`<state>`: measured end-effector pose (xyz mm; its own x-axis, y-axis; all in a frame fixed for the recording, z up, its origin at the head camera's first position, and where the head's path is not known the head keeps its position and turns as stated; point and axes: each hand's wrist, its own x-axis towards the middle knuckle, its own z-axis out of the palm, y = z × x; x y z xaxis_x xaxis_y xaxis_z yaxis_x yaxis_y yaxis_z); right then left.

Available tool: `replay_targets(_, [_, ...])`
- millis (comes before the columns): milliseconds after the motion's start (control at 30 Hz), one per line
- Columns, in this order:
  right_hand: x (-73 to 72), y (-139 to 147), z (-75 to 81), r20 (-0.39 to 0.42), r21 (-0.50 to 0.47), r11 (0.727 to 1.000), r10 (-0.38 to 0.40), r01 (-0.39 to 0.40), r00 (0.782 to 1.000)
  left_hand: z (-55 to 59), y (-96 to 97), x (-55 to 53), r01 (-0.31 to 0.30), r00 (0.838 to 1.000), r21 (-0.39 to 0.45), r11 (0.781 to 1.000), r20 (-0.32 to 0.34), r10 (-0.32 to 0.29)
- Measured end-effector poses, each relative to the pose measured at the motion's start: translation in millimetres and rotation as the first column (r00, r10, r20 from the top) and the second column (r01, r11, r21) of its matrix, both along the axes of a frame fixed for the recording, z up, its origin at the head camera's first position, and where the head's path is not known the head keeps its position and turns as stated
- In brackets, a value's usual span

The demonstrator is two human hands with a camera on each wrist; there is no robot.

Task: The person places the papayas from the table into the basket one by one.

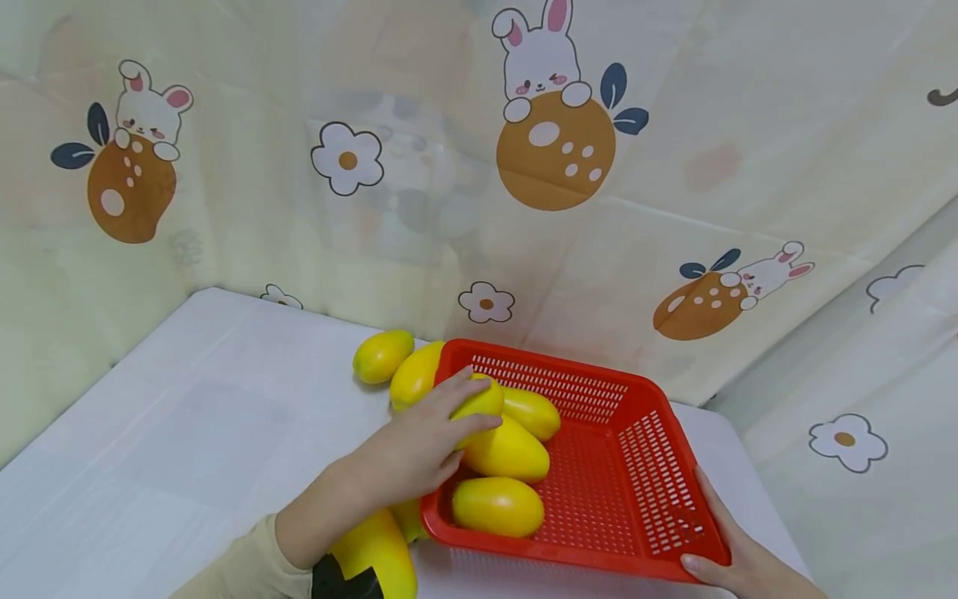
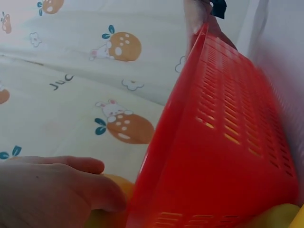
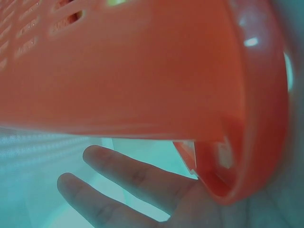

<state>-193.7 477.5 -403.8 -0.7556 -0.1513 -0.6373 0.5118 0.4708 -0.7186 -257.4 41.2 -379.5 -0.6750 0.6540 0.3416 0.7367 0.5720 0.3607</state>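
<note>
A red plastic basket (image 1: 591, 499) with slotted walls stands tilted on the white table. My left hand (image 1: 419, 441) reaches over its left rim, fingers curled round a smooth yellow fruit (image 1: 482, 401), possibly a mango. Beneath and beside that fruit lie more yellow fruits: an oblong one (image 1: 533, 412), a larger one (image 1: 509, 451) and one by the near wall (image 1: 497, 506). At the right near corner my right hand (image 1: 737, 557) holds the basket rim, thumb on top. In the right wrist view, two fingers (image 3: 137, 178) stretch out under the basket.
Outside the basket's left side are a small yellow fruit (image 1: 383, 356) and a larger one (image 1: 416, 378). A yellow object with black patches (image 1: 385, 553) lies near my left forearm, partly hidden. A rabbit-print curtain (image 1: 419, 225) hangs behind the white table (image 1: 187, 433).
</note>
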Motion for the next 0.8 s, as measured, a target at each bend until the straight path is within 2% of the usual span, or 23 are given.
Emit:
replay_targets(167, [-0.3, 1, 0.7, -0.003, -0.021, 1.0, 0.009, -0.009, 1.0, -3.0, 3.5, 1.7, 0.056, 0.998, -0.019, 0.998, 0.003, -0.056])
replay_targets(433, [-0.1, 2, 0.3, -0.02, 0.015, 1.0, 0.019, -0.019, 1.0, -5.9, 8.2, 5.1, 0.074, 0.997, -0.069, 0.995, -0.024, -0.076])
replay_targets(667, [0.6, 2, -0.9, -0.023, 0.017, 1.0, 0.025, -0.025, 0.999, -8.1, 13.2, 8.7, 0.086, 0.996, -0.067, 0.994, 0.008, -0.086])
replay_targets(800, [0.1, 2, -1.9, -0.028, 0.041, 0.999, 0.026, -0.025, 0.999, -8.5, 15.1, 10.6, 0.141, 0.988, -0.054, 0.989, 0.074, -0.137])
